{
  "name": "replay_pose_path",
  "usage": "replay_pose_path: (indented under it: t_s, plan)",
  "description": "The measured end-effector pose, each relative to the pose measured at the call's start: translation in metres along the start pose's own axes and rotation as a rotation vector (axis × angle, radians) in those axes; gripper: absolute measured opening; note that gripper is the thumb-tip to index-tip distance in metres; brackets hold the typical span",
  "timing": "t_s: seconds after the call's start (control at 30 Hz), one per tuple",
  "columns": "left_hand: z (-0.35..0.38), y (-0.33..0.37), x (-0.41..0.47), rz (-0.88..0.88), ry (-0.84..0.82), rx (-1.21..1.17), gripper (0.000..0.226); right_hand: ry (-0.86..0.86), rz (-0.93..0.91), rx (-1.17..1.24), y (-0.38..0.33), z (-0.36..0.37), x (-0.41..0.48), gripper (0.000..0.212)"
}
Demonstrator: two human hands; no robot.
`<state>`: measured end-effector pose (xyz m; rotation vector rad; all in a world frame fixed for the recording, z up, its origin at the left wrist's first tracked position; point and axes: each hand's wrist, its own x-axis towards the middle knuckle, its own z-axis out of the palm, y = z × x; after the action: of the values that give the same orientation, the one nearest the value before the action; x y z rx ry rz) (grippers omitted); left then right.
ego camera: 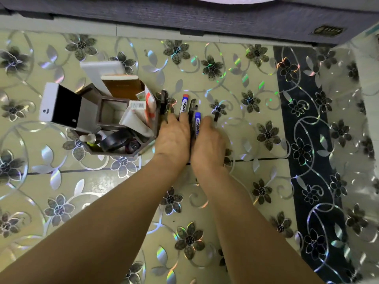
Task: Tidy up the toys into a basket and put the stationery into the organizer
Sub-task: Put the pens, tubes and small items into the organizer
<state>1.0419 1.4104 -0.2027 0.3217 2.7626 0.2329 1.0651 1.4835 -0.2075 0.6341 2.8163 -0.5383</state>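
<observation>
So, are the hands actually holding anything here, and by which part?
The left hand and right hand press together around a bunch of pens and markers lying on the floor, gripping their lower ends; the capped tips stick out beyond the fingers.

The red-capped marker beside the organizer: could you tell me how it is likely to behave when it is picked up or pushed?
The red-capped marker looks like a stiff, straight plastic barrel, so it should not bend. Being round and lying flat on the glossy floor, it may roll sideways if nudged. It seems small and light beside the left hand, though its smooth casing could slip.
</observation>
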Motion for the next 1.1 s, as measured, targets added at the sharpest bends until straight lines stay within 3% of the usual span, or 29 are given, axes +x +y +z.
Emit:
replay_pose_path:
  t_s: [0.13, 0.2, 0.27, 0.33, 0.47, 0.6, 0.73, 1.0, 1.1]
  plan:
    - [-0.027, -0.004, -0.029, -0.032, 0.192, -0.527, 0.066, 0.124, 0.082, 0.249, -0.006, -0.025, -0.013, 0.043]
    - [-0.055, -0.004, -0.057, 0.028, 0.253, -0.695, 0.072, 0.226, -0.015, 0.407, -0.015, -0.046, -0.023, 0.031]
    - [-0.082, -0.009, -0.080, 0.028, 0.342, -0.797, 0.066, 0.301, -0.101, 0.551, -0.028, -0.068, -0.035, 0.016]
    - [-0.102, -0.029, -0.090, -0.042, 0.478, -0.856, 0.039, 0.304, -0.156, 0.668, -0.047, -0.085, -0.046, 0.014]
    - [-0.121, -0.084, -0.080, -0.195, 0.665, -0.754, 0.021, 0.210, -0.279, 0.766, -0.090, -0.091, -0.049, 0.009]
    - [-0.109, -0.116, -0.062, -0.250, 0.568, -0.674, 0.021, 0.153, -0.337, 0.740, -0.117, -0.081, -0.044, 0.015]
    - [-0.094, -0.119, -0.055, -0.279, 0.461, -0.640, 0.021, 0.202, -0.359, 0.679, -0.126, -0.078, -0.042, 0.016]
    - [-0.096, -0.118, -0.060, -0.292, 0.503, -0.727, 0.034, 0.171, -0.462, 0.507, -0.130, -0.041, -0.039, 0.013]
    - [-0.102, -0.111, -0.063, -0.230, 0.558, -0.658, 0.046, 0.179, -0.443, 0.595, -0.121, -0.039, -0.041, 0.019]
